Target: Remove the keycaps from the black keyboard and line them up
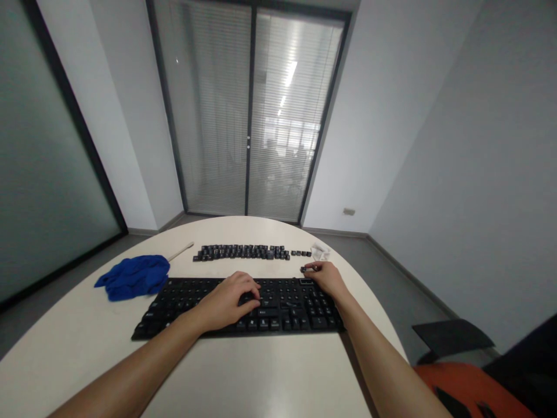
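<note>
A black keyboard (183, 299) lies on the round white table (270, 377) in front of me. My left hand (230, 301) rests on the middle of the keyboard, fingers curled down onto the keys. My right hand (327, 277) is at the keyboard's far right corner, its fingertips pinching a small black keycap (304, 269) just past the edge. Behind the keyboard, several loose black keycaps (243, 252) lie in rows.
A crumpled blue cloth (134, 276) lies left of the keyboard, with a thin pale stick (181, 250) behind it. A small clear plastic piece (321, 251) sits at the right end of the keycap rows. An orange chair (461, 386) stands at my lower right.
</note>
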### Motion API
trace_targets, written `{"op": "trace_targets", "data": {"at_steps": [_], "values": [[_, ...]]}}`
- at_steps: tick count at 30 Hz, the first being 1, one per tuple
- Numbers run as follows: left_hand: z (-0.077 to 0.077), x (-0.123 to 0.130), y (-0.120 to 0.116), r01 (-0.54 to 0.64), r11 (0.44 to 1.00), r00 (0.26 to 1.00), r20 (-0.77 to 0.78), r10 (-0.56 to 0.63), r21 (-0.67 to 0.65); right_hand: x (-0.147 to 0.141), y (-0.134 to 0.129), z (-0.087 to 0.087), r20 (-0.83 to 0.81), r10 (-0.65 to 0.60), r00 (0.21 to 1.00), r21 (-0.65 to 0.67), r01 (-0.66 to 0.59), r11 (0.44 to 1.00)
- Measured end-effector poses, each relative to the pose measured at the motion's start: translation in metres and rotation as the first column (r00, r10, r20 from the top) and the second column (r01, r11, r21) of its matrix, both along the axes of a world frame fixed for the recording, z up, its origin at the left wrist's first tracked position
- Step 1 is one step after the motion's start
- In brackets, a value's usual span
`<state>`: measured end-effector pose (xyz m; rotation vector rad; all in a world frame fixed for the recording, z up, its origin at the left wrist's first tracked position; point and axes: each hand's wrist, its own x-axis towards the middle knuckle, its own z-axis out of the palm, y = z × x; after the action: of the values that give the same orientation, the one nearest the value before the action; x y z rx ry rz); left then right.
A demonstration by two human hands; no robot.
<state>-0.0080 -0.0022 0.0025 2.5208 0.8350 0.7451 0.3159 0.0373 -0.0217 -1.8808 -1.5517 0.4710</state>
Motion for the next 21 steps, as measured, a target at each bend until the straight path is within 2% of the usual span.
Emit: {"op": "trace_targets", "data": {"at_steps": [7,14,21], "values": [[-0.001,0.0,0.0,0.003,1.0,1.0,0.002,-0.003,-0.005,0.003,0.002,-0.003,-0.009,0.025,1.0,0.011,-0.025,1.0],[0.001,0.001,-0.002,0.007,1.0,1.0,0.007,-0.007,-0.003,-0.001,-0.006,0.005,0.024,0.035,0.999,0.011,-0.035,0.999],[0.0,0.0,0.001,0.002,1.0,1.0,0.001,-0.002,-0.011,-0.009,-0.001,0.012,0.096,0.004,0.995,-0.045,0.0,0.999]]}}
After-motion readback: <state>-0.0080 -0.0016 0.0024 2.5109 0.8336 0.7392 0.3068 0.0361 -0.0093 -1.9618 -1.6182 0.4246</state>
